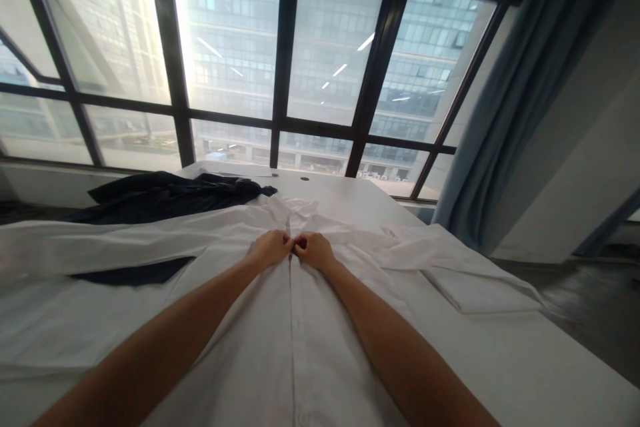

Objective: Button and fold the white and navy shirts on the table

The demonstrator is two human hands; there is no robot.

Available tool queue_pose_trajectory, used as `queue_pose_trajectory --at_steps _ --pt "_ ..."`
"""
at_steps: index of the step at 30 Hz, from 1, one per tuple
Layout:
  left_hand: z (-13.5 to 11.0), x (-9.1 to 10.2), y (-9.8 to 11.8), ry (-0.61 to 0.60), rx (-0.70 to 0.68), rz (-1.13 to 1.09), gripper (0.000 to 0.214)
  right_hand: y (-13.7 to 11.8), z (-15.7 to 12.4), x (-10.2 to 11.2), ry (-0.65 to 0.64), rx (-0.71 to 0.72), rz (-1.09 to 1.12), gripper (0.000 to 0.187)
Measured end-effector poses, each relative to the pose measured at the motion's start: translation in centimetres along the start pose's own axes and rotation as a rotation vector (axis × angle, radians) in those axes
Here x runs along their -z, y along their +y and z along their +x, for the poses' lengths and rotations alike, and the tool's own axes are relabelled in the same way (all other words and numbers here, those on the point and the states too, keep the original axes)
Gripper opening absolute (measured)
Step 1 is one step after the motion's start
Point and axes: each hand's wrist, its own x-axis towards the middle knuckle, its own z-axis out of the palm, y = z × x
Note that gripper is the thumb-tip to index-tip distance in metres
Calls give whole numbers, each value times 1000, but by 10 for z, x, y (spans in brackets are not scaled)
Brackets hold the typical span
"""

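A white long-sleeved shirt (pixel 255 347) lies front up on the table, its collar at the far end and its sleeves spread to both sides. My left hand (pixel 273 247) and my right hand (pixel 313 250) meet at the front opening, a little below the collar. Fingers of both hands are pinched on the edges of the shirt's front placket, the fingertips nearly touching. Any button between them is too small and covered to make out. Below my hands the two front edges run close together toward me.
Dark clothing (pixel 170 195) lies beyond the left sleeve, and a dark patch shows below it. A flat white item (pixel 480 290) lies partly under the right sleeve on the white table (pixel 530 353). Windows stand behind, with a blue curtain (pixel 505 127) at the right.
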Motion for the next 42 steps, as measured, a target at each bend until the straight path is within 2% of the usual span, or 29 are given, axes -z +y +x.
queue_pose_trajectory --at_steps 9,18,26,31,37,42 --pt "7 -1 -3 -40 5 -2 28 1 2 0 -23 -7 32 20" --pt "9 -7 -5 -25 -19 49 30 -2 0 -2 15 -53 83 16" --pt "17 -14 -12 36 -38 -87 32 0 1 -2 63 -46 121 21" --pt "20 -18 -11 49 -46 -253 31 1 7 0 -3 -129 217 22" --pt "23 -20 -8 39 -53 -340 30 5 12 -9 -30 -84 278 15" --pt "22 -16 -8 13 -83 -350 30 5 8 -11 12 -33 235 13"
